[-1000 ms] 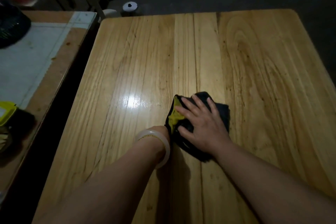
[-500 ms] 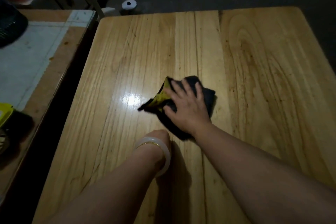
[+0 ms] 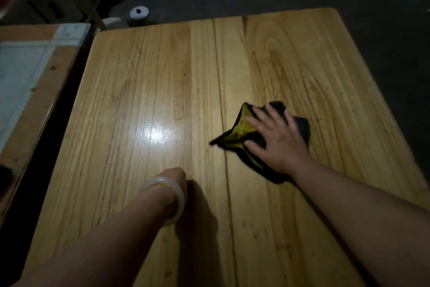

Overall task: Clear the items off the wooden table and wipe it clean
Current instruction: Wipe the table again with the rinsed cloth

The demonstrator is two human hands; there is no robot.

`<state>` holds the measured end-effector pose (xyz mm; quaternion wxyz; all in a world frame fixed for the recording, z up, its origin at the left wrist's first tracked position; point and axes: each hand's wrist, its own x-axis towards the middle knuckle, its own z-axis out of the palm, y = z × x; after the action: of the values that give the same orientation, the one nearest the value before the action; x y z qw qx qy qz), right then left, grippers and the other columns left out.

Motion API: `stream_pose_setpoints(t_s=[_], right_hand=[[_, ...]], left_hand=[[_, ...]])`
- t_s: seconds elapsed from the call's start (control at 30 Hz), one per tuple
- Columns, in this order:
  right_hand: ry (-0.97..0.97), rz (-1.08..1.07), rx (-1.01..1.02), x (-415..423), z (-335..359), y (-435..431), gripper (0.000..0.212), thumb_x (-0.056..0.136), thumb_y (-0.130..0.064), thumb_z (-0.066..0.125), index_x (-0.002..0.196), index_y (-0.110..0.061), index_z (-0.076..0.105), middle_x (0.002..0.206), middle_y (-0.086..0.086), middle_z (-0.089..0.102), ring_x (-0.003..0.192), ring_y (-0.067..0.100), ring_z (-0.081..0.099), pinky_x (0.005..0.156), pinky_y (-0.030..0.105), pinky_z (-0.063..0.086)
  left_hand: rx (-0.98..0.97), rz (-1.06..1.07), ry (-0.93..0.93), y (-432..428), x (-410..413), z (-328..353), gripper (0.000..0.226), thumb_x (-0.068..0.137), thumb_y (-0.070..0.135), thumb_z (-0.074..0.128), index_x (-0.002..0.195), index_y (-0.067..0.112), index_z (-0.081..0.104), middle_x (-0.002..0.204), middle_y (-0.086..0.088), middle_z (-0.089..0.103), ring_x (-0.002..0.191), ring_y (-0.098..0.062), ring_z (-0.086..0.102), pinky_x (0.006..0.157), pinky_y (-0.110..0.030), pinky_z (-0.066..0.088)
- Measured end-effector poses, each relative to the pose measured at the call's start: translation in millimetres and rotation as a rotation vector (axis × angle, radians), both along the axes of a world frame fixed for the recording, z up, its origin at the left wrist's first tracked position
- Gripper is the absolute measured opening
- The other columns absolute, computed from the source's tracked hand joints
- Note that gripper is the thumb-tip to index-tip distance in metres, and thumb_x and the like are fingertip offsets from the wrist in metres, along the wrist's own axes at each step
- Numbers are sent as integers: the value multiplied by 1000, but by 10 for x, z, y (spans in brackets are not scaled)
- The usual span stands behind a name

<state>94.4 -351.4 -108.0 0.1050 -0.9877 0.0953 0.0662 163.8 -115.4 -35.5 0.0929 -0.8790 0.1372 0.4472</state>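
The wooden worktop (image 3: 162, 77) is seen filling most of the frame, with a bright glare patch just left of centre. A dark cloth (image 3: 300, 126) with a yellow underside is found at the right centre of the frame, lying crumpled on the worktop. The right hand (image 3: 277, 137) is laid flat on top of the cloth, fingers straight and spread, pressing it against the wood; one yellow corner of the cloth is seen trailing out to the left of the thumb.

The left hand (image 3: 173, 176) is located at lower centre, bent down at the wrist with its far end touching the worktop. Its fingers are hidden behind the wrist, so whether they are curled or straight cannot be told. A pale bangle (image 3: 178, 196) and a thin gold chain are worn on that wrist.

At the left edge of the frame a second wooden surface (image 3: 46, 77) with a pale sheet on it is noted, apart from the worktop across a dark gap. A small white round object (image 3: 139, 12) is seen on the floor beyond the upper left corner of the worktop.
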Motion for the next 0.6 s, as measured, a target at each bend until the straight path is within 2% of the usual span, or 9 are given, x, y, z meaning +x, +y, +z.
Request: stream_pose_setpoints(t_s=[0.07, 0.13, 0.2, 0.27, 0.33, 0.47, 0.6], right_hand=[[-3, -160, -22, 91, -29, -89, 70, 89, -71, 14, 152, -40, 15, 163, -11, 2, 149, 12, -9, 119, 48, -9], [-2, -286, -35, 150, -53, -56, 68, 93, -68, 18, 153, -37, 15, 163, -8, 3, 149, 15, -9, 119, 49, -8], [3, -384, -20, 123, -46, 53, 68, 94, -67, 20, 154, -35, 13, 163, -6, 2, 149, 17, -11, 118, 51, -8], [8, -427, -8, -6, -22, 179, 69, 94, -67, 19, 154, -34, 9, 163, -4, -1, 148, 18, -14, 118, 52, -10], [5, -388, -4, -234, 0, 319, 70, 93, -67, 17, 155, -34, 8, 163, -3, -2, 148, 19, -15, 118, 52, -9], [-42, -189, 30, -805, 54, 624, 68, 94, -65, 20, 154, -33, 15, 163, -3, 4, 150, 19, -9, 118, 54, -2], [-24, 169, 77, -1386, 36, 707, 67, 93, -63, 35, 153, -35, 23, 163, -6, 10, 150, 20, 2, 115, 55, 8]], left_hand=[[-1, 2, 4, 7, -4, -10, 16, 82, 9, 66, 79, 11, 50, 64, 1, 48, 57, -10, 49, 52, -20, 40], [-3, -1, -1, 18, -10, -12, 12, 82, 9, 66, 83, 10, 54, 64, 0, 48, 55, -10, 47, 45, -18, 36], [-7, -1, 1, 14, -19, 0, 14, 82, 10, 67, 93, 7, 59, 64, 0, 49, 56, -10, 49, 44, -17, 35], [-4, -10, -4, 12, -25, 4, 15, 81, 11, 69, 89, 9, 57, 64, 1, 50, 56, -10, 50, 43, -17, 35], [4, -19, -7, 7, -35, 2, 17, 81, 12, 69, 84, 11, 52, 65, 1, 50, 55, -9, 48, 43, -17, 35], [14, -39, -9, -61, -46, 47, 12, 83, 10, 66, 85, 11, 54, 65, 1, 51, 55, -8, 49, 44, -16, 36], [99, -208, -40, -125, -108, 107, 15, 80, 7, 65, 75, 11, 51, 65, 3, 50, 57, -7, 50, 50, -16, 39]])
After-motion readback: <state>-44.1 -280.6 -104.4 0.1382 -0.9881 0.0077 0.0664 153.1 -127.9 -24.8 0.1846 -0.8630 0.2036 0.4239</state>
